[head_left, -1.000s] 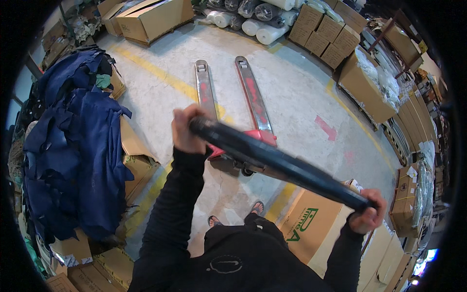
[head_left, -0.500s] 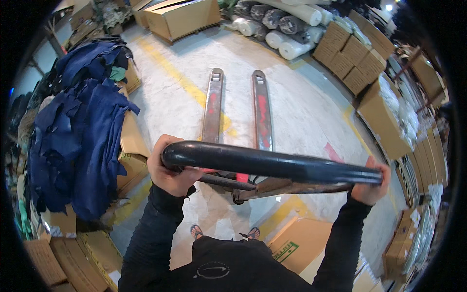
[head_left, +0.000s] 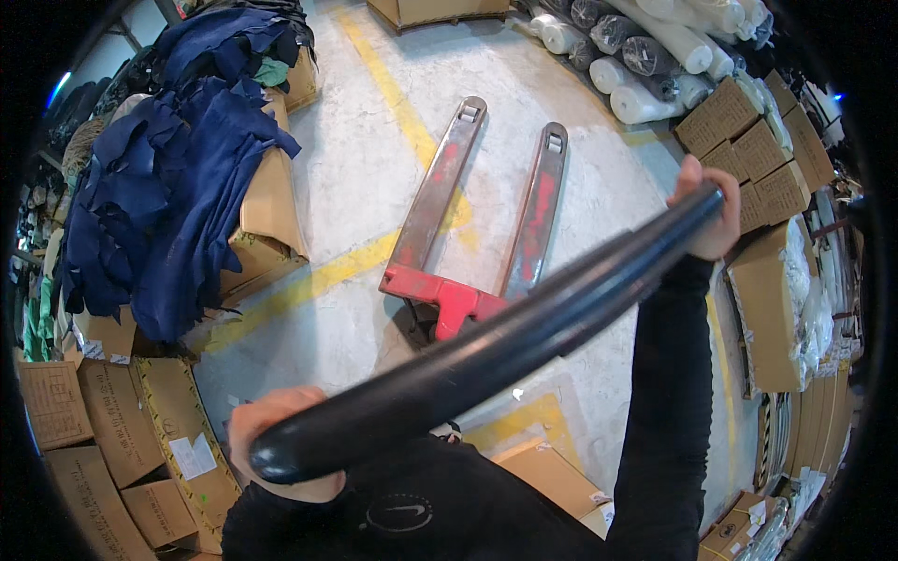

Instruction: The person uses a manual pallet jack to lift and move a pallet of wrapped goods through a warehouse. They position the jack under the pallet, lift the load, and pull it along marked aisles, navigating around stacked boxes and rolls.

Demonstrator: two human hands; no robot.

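Observation:
Both my hands grip the black handle of a red pallet jack. Round the handle's near left end, close to my body, is my left hand, its fingers wrapped and partly hidden by the bar. My right hand is closed on the far right end, with that arm stretched forward. The handle slants from lower left to upper right. Beyond it, the two worn metal forks lie low over the floor, bare of any load, pointing away and slightly right.
Dark blue sheet material drapes over a carton on the left. Stacked cartons stand at lower left. White and dark rolls lie at far right, near brown boxes. A flat cardboard piece lies near my body.
The handle has swung from nearly level to a steep slant: my left hand came back toward me, my right hand went forward and up. The forks now angle to the right.

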